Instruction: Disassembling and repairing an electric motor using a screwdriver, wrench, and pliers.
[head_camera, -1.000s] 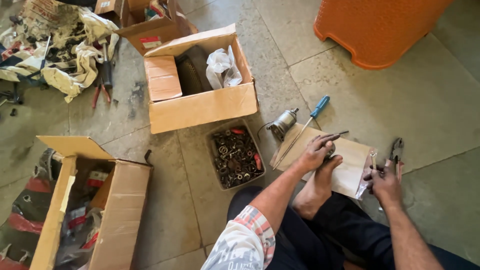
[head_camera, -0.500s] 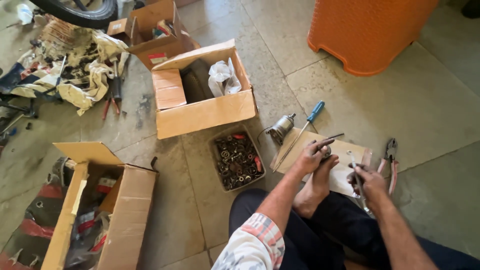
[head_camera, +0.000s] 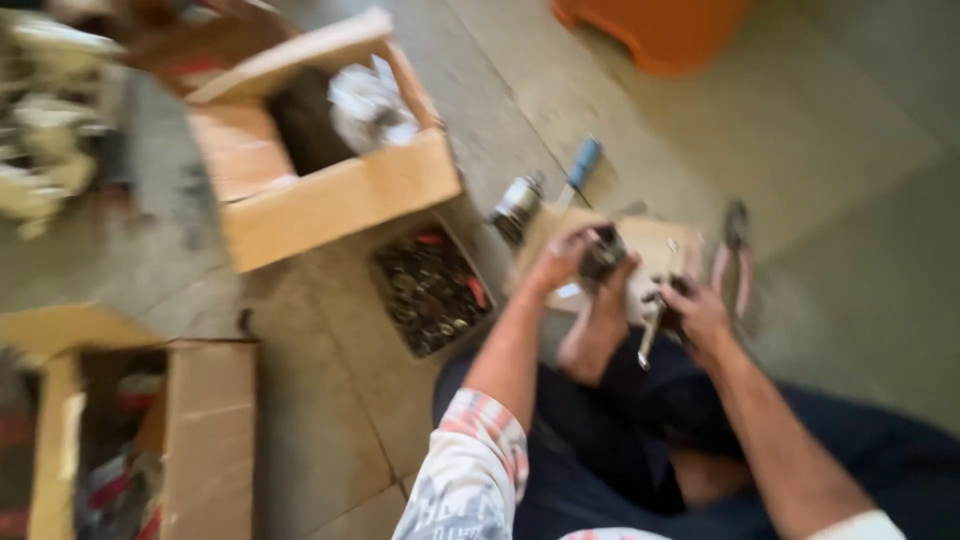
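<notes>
I see slim metal tool gripped in right hand, long axis near vertical, free end pointing down toward lap, sticking out below fist. Left hand clenched around dark round metal part, over cardboard sheet on floor. Blur hides finer detail. Pliers just right of sheet, blue-handled screwdriver behind. Small tray holds dark metal bits. Open cardboard box holds crumpled white paper.

Orange bin, blue-handled screwdriver, tan cardboard boxes, red-striped white sleeve, dark trousers.
</notes>
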